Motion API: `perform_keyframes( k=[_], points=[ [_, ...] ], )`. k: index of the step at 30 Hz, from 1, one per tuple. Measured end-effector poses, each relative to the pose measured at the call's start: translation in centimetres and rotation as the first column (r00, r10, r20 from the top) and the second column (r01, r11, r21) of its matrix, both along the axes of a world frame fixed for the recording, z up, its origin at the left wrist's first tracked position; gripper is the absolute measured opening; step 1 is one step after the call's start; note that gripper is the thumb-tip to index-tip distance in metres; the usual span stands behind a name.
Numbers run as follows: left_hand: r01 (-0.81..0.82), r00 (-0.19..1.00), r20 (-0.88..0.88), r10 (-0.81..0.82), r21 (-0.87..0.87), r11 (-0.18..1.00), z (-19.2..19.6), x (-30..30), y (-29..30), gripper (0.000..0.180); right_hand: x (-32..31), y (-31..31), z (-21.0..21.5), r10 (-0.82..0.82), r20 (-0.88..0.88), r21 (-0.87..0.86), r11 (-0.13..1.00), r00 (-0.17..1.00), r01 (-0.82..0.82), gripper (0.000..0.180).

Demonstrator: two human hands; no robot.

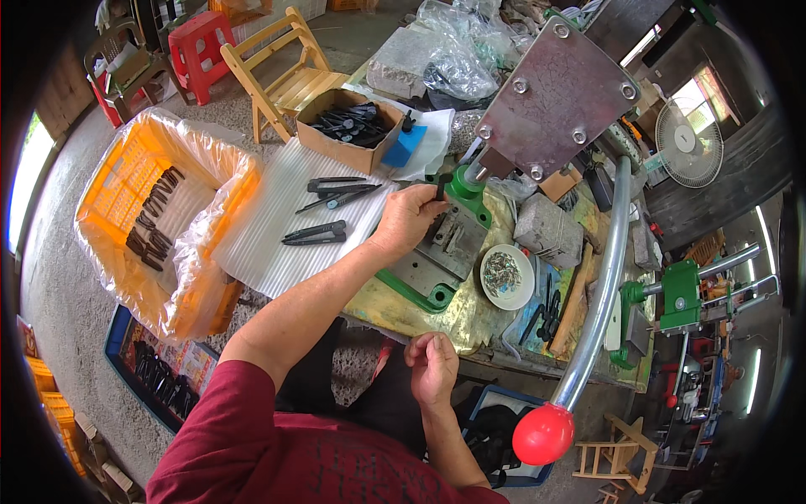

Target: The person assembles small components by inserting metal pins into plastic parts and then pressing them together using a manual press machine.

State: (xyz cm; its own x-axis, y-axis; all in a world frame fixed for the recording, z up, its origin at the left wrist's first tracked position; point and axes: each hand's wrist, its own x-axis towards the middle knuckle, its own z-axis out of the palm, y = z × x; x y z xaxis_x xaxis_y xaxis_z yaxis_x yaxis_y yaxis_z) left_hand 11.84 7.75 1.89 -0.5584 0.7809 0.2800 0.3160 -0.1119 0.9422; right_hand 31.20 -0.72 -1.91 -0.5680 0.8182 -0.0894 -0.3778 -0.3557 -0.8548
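My left hand (408,220) reaches over the green-framed hand press (466,189). Its fingers are closed on a small black plastic piece (442,186) above the press's metal base plate (430,267); the fingers hide most of the piece. In front of my lap, my right hand (434,368) is closed with its fingertips together, and whatever may be in it is hidden. Several long black plastic pieces (316,234) lie on a white foam sheet (260,244) left of the press. Beside the base, a white bowl (526,294) holds small metal parts.
An open cardboard box (336,155) of black pieces stands behind the foam sheet. To the left is a plastic-lined orange crate (227,210) with dark pieces inside. The press lever (606,294), ending in a red ball (543,435), curves down at the right. A concrete block (548,228) sits behind the bowl.
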Motion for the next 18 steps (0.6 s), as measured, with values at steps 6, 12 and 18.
perform_keyframes(
  k=[6, 12, 18],
  points=[
    [0.073, 0.933, -0.359, -0.027, 0.116, 0.991, 0.3, -0.6, 0.5, 0.01, 0.3, 0.1, 0.0, -0.015, 0.004, -0.007, 1.0, 1.0, 0.015, 0.022],
    [0.159, 0.916, -0.39, -0.093, 0.14, 0.977, 0.9, -0.5, 0.7, 0.011, 1.5, 2.6, 4.2, -0.284, -0.099, 0.486, 0.822, 0.954, 0.295, 0.022],
    [0.134, 0.913, -0.402, -0.066, 0.145, 0.98, 0.3, -1.1, 0.2, 0.011, 1.7, 3.5, 14.9, -0.479, -0.487, 0.774, 0.15, 0.731, 0.615, 0.024]
  ],
)
